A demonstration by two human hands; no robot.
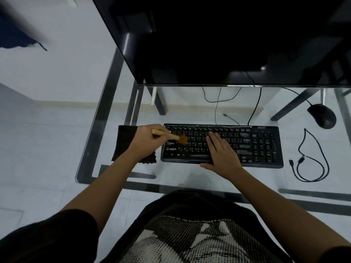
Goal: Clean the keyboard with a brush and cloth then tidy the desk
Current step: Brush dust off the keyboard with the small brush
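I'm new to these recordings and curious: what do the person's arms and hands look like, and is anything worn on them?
Both hands, the left hand and the right hand, are bare: no gloves, rings or watch show. The forearms are uncovered too. Short dark sleeves end around the elbows, part of a dark T-shirt with a pale dotted print and a line of small lettering.

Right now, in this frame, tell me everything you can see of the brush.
The brush is small, with a pale wooden handle and a tuft of tan-brown bristles. The left hand grips the handle, its butt end poking out past the fingers. It lies nearly level, bristles pointing right and slightly down, their tips on the left-side keys of the black keyboard. No wear or dust on it can be made out.
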